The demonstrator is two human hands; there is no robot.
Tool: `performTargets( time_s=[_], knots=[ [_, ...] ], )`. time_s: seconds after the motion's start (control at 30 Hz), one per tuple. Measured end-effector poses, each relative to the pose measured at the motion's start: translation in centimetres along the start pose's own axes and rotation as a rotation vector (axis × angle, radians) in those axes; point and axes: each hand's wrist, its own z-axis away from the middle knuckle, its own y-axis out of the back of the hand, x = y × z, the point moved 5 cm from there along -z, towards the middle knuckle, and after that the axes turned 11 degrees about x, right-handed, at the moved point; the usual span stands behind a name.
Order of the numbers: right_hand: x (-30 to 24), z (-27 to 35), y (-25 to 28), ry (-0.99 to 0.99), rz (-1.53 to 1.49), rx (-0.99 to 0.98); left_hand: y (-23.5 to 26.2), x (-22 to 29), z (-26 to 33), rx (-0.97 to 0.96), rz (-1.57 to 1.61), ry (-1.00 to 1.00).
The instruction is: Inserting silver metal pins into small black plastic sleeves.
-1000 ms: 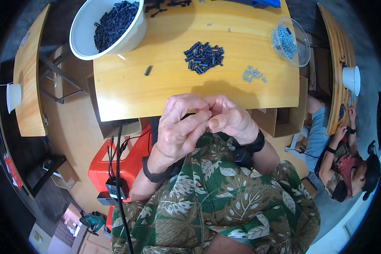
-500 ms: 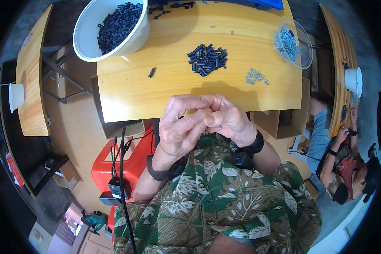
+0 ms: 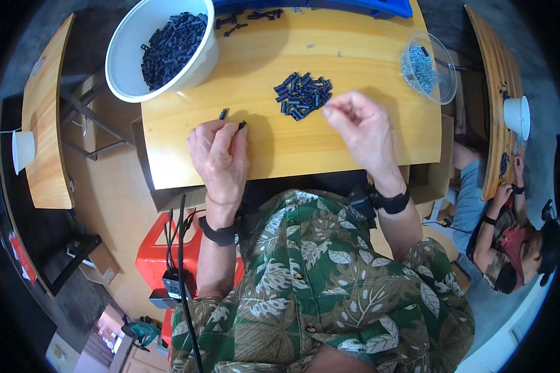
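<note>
Bench: yellowish wood
Far left: white bucket
Middle: black parts pile
Left: single black piece
Far right: clear tub
Far edge: blue tray

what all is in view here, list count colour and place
Table: one, yellow-brown, centre
Large tub: one, white, table's far left
Tub pieces: many, black, inside
Piece pile: one, black, mid-table
Loose pieces: two, black, left of pile
Clear tub: one, transparent, table's right
Metal bits: many, silver, in clear tub
Tray: one, blue, table's far edge
Side tables: two, brown, left and right
Small tubs: two, white, at side tables
Stool: one, red, lower left
Co-worker: one, patterned top, right
Shirt: one, green-brown, on person
Wristbands: two, black, on wrists
Left hand: one, bare, at loose pieces
Right hand: one, bare, beside piece pile
</note>
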Motion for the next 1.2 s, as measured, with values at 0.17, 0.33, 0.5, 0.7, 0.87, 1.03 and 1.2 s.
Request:
performTargets(
  time_s=[0.17,0.33,0.5,0.7,0.87,1.03,1.2],
  knots=[
    [-1.7,-4.6,1.3,0.401,0.417,0.257,-0.7,-0.8,-0.1,0.044,-0.105,-0.055],
    [-0.3,-6.7,1.0,0.486,0.634,0.315,-0.8,-0.7,0.1,0.033,-0.127,-0.060],
    [-0.2,-7.4,0.6,0.624,0.669,0.297,-0.6,-0.6,-0.1,0.012,-0.158,-0.026],
    [0.2,-8.0,-0.7,0.642,0.716,0.256,-0.7,-0.6,0.0,-0.010,-0.168,-0.017],
    [-1.1,-7.4,-1.6,0.763,0.726,0.225,-0.8,-0.5,0.1,-0.007,-0.144,-0.025],
    [-1.0,-7.5,-1.8,0.800,0.773,0.164,-0.8,-0.4,-0.1,-0.027,-0.157,-0.018],
    [-0.8,-7.5,-1.4,0.803,0.747,0.154,-1.0,-0.6,-0.1,-0.035,-0.150,-0.028]
  ],
)
